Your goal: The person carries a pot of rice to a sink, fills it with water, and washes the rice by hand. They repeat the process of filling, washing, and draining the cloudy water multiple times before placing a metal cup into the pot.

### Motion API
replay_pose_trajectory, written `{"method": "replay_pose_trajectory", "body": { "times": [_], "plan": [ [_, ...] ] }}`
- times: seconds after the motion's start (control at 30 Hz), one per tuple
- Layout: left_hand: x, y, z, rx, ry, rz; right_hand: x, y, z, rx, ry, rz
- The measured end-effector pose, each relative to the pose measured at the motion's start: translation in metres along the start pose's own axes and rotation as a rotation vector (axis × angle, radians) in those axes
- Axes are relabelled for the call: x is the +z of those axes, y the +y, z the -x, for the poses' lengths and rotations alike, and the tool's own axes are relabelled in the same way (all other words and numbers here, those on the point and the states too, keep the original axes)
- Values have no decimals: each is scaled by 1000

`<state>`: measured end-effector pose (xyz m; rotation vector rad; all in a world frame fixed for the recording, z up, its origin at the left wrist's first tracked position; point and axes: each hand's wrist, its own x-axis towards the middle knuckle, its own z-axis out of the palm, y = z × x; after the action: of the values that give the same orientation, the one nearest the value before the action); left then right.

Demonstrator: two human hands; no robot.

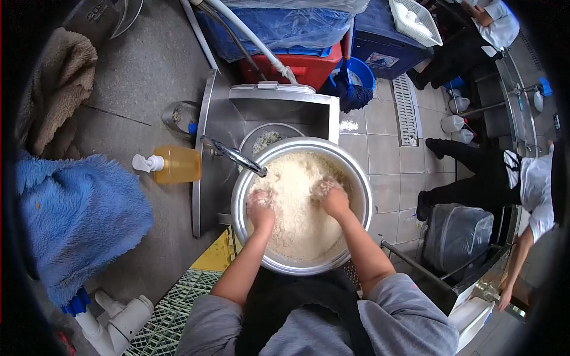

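Observation:
A large round metal pot (363, 219) stands in front of me, filled with pale, wet grains that look like rice (297, 184). Both hands are down in it. At the left side of the pot, my left hand (260, 209) has its fingers curled into the rice, with grains clinging to them. My right hand (332, 197) is on the opposite side, also curled into the grains, its fingertips partly buried. A curved metal faucet (237, 157) reaches over the pot's left rim.
Behind the pot is a metal sink (285, 110) holding a strainer (249, 137). A soap bottle (178, 164) and blue towel (86, 216) lie left. A mop (350, 89) stands in a blue bucket (363, 72). Two people (537, 184) in white tops are at right.

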<state>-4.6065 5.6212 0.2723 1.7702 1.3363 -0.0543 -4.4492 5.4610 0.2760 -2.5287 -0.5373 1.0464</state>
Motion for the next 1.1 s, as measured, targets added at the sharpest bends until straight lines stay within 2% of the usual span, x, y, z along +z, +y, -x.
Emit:
{"method": "replay_pose_trajectory", "body": {
  "times": [0.03, 0.07, 0.13, 0.17, 0.2, 0.27, 0.37, 0.4, 0.47, 0.5, 0.53, 0.57, 0.6, 0.63, 0.7, 0.77, 0.8, 0.9, 0.97, 1.0, 1.03, 1.1],
  "plan": [
    [-8, 4, 4, 118, 81, -285, 28, 43, -7, -88, 49, 115],
    [-5, 0, 16, -85, 12, -48, 46, 67, -7, -176, 98, 231],
    [40, -78, 23, -221, -53, 148, 54, 61, 12, 29, -42, 126],
    [44, -81, 26, -303, -152, 291, 56, 58, 18, 129, -107, 76],
    [38, -63, 33, -399, -243, 422, 60, 59, 22, 176, -191, -170],
    [20, -24, 51, -615, -557, 771, 66, 56, 26, 257, -358, -659],
    [42, -35, 50, -644, -511, 799, 76, 39, 36, 289, -414, -484],
    [45, -39, 48, -643, -504, 811, 76, 28, 44, 117, -202, -636],
    [48, -47, 44, -645, -490, 833, 51, 8, 46, 264, -90, -600],
    [45, -46, 41, -535, -368, 803, 36, -2, 44, 339, -34, -582],
    [41, -43, 36, -423, -248, 768, 22, -6, 39, 299, 35, -782],
    [37, -42, 30, -304, -128, 734, 19, 12, 21, 332, 14, -828],
    [36, -57, 13, -305, -148, 801, 5, 10, 15, 243, 121, -937],
    [41, -85, -12, -308, -169, 868, 3, 21, 0, 242, 107, -956],
    [37, -80, -20, -403, -247, 1012, 20, 26, -24, 104, 344, -985],
    [8, -6, -9, -574, -362, 1161, 38, 20, -36, 304, 136, -1213],
    [6, -2, -13, -578, -509, 1233, 44, 14, -38, 407, 27, -1321],
    [3, 27, -5, -530, -601, 1065, 55, 0, -24, 111, -91, -1154],
    [9, 34, 1, -588, -685, 1222, 21, -57, 28, 323, -145, -1100],
    [10, 36, 2, -615, -726, 1301, 44, -57, 42, -68, 148, -879],
    [14, 27, 5, -522, -787, 1410, 61, -53, 51, -449, 426, -623],
    [23, 0, 14, -321, -900, 1620, 33, -67, 70, -644, 428, -374]
  ]
}}
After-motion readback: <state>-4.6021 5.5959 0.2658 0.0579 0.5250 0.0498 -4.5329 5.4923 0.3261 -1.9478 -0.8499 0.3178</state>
